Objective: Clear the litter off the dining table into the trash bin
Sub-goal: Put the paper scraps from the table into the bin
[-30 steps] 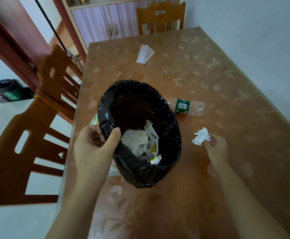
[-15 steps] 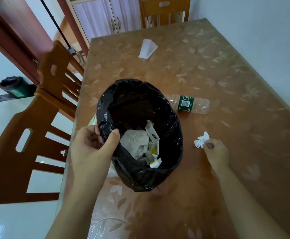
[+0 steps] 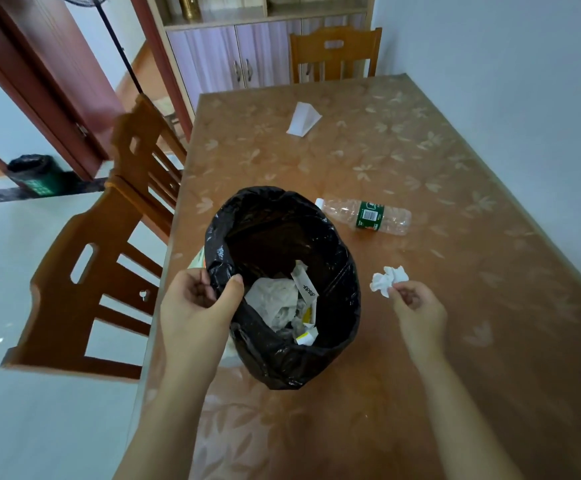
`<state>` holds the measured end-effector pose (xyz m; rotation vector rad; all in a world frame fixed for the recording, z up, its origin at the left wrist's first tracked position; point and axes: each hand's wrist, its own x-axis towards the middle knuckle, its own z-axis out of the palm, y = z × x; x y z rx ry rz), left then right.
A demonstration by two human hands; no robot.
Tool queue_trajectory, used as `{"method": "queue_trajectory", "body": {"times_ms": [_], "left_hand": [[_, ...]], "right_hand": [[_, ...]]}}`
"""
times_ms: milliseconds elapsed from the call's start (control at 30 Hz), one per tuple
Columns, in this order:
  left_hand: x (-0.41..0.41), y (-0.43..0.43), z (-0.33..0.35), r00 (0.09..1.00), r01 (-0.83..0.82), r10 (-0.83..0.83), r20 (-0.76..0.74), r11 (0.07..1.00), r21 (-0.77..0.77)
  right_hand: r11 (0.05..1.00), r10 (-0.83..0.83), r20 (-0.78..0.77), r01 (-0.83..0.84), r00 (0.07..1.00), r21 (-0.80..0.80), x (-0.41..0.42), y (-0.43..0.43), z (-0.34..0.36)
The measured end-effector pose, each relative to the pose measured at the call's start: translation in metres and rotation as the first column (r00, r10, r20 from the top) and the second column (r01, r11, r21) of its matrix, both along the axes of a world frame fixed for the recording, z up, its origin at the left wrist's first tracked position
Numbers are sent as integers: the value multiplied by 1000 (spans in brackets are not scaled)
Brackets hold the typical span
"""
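My right hand [image 3: 417, 306] has just pinched the crumpled white tissue [image 3: 387, 280] off the worktop. Left hand [image 3: 195, 306] still clamps the black-bagged trash bin [image 3: 316, 362] rim beside it; drop next.

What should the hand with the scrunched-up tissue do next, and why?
Probably carry the crumpled tissue leftward over the trash bin and let go. The right hand pinches it just beside the bin, and the left hand holds the black liner's rim, so the mouth is open with litter already inside.
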<state>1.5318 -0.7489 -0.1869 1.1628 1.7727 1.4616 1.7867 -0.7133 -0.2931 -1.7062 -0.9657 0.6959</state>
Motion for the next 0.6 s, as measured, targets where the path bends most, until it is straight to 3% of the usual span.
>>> {"method": "queue_trajectory", "body": {"times_ms": [200, 433, 500, 600], "left_hand": [[-22, -38, 5, 999, -39, 39, 7, 999, 24], [-65, -94, 19, 996, -79, 75, 48, 992, 101], [-84, -115, 23, 994, -96, 87, 72, 986, 134], [-122, -153, 32, 989, -106, 86, 119, 978, 179]], "right_hand": [[949, 279, 75, -287, 957, 128, -57, -33, 73], [771, 592, 303, -635, 747, 58, -133, -84, 120], [732, 616, 376, -679, 692, 51, -155, -102, 132], [726, 576, 439, -678, 690, 113, -188, -136, 152]]}}
